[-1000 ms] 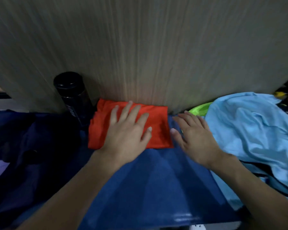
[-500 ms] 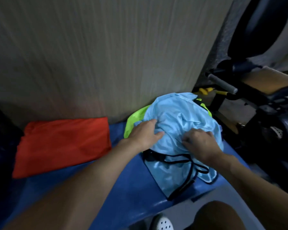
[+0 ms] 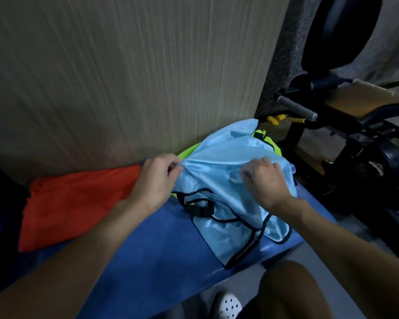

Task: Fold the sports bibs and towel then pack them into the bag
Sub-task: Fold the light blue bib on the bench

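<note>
- Pinching a fold at the left edge of the light blue bib (image 3: 224,162), my left grip (image 3: 158,178) has thumb and fingers closed on the cloth.
- My right grip (image 3: 266,180) is curled into the same bib further right and holds a bunch of fabric. The cloth runs taut between the two grips.
- The light blue bib lies crumpled at the right end of the blue worktop (image 3: 159,249). Its lower part is spread flat toward the near edge, with black trim (image 3: 203,210) looping across it.
- A neon green bib (image 3: 187,151) sits under the blue one, on the far side by the wall. Only strips of it show, one at the far left of the heap and one at the far right.
- The orange bib (image 3: 78,203) lies folded flat on the left part of the worktop, just left of my left grip, its far edge against the wood-grain wall (image 3: 124,77).
- At the left edge of the view there is something dark that I cannot make out.
- To the right, beyond the end of the worktop, stands a black gym machine (image 3: 355,134) with a grey handle bar (image 3: 296,108) pointing toward the bibs.
- On the near side, below the worktop, my knee (image 3: 290,288) and a white clog (image 3: 227,305) show over the grey floor.
</note>
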`<act>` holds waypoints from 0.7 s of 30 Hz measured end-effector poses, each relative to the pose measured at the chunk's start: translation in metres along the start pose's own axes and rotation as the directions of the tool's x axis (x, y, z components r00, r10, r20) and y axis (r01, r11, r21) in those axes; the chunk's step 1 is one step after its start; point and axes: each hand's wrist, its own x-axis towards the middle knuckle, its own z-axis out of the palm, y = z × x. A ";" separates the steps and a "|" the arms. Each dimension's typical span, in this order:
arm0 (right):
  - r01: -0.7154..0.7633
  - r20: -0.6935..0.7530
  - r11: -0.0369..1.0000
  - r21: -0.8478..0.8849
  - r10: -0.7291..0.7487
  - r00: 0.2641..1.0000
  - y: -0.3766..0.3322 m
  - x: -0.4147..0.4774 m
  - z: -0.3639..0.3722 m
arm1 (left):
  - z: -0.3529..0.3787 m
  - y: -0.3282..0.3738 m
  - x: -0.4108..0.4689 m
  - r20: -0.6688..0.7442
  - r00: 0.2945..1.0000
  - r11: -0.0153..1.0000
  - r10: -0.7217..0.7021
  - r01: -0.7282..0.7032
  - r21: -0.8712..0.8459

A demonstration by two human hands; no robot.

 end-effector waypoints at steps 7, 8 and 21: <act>-0.069 0.020 0.997 0.026 0.069 0.997 -0.022 -0.013 -0.016 | -0.063 -0.007 -0.029 0.079 0.997 0.990 0.013 -0.024 0.139; -0.045 0.061 0.998 -0.043 0.047 0.997 -0.024 -0.017 -0.016 | -0.070 -0.012 -0.035 0.114 0.993 0.985 -0.031 0.011 0.170; 0.007 0.125 0.717 0.697 -0.131 0.983 -0.071 -0.030 -0.063 | -0.009 0.073 -0.068 0.231 0.964 0.971 -0.133 0.174 -0.165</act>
